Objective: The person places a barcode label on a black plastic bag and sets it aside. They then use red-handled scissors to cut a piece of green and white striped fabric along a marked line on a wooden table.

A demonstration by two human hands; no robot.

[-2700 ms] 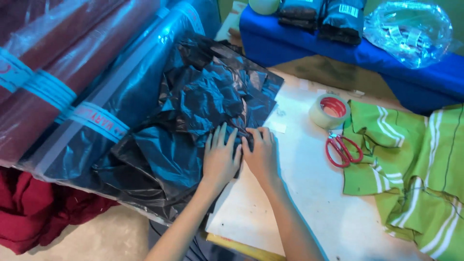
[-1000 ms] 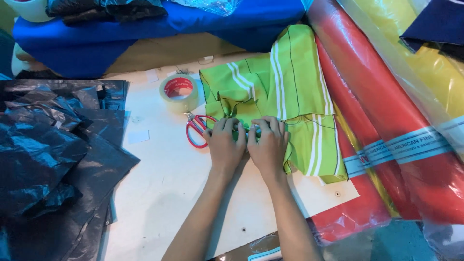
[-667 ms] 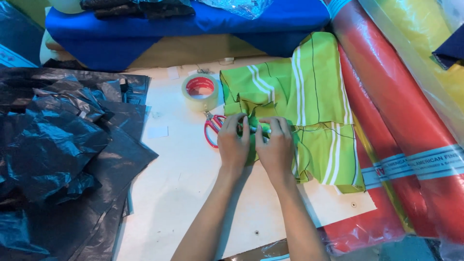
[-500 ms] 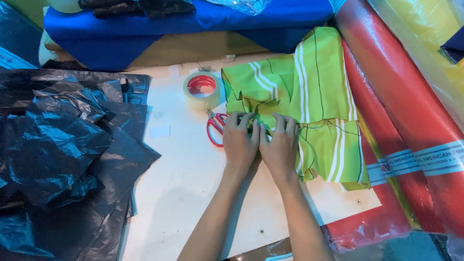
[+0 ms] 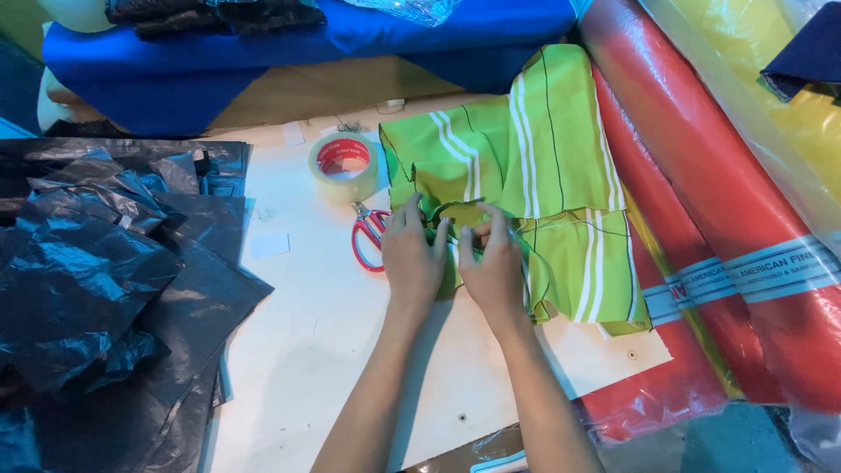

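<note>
A bright green cloth [image 5: 543, 175] with white stripes and thin dark lines lies on the white table [image 5: 333, 350], partly draped over a red roll. My left hand [image 5: 412, 258] and my right hand [image 5: 493, 267] rest side by side on its near left edge, fingers pinching the cloth. Red-handled scissors [image 5: 366, 236] lie just left of my left hand, partly under it. A roll of clear tape [image 5: 343, 165] stands behind the scissors.
Crumpled black plastic bags [image 5: 96, 271] cover the table's left side. Wrapped fabric rolls, red [image 5: 701, 219] and yellow [image 5: 762, 114], lie along the right. Blue cloth [image 5: 289, 52] with dark bundles on it lies at the back. A small white paper slip [image 5: 269, 246] lies on the table.
The view swung from the black bags at the left to the green cloth at the right. Both hands left the bags and now pinch the cloth's edge, barely shifting in the last second.
</note>
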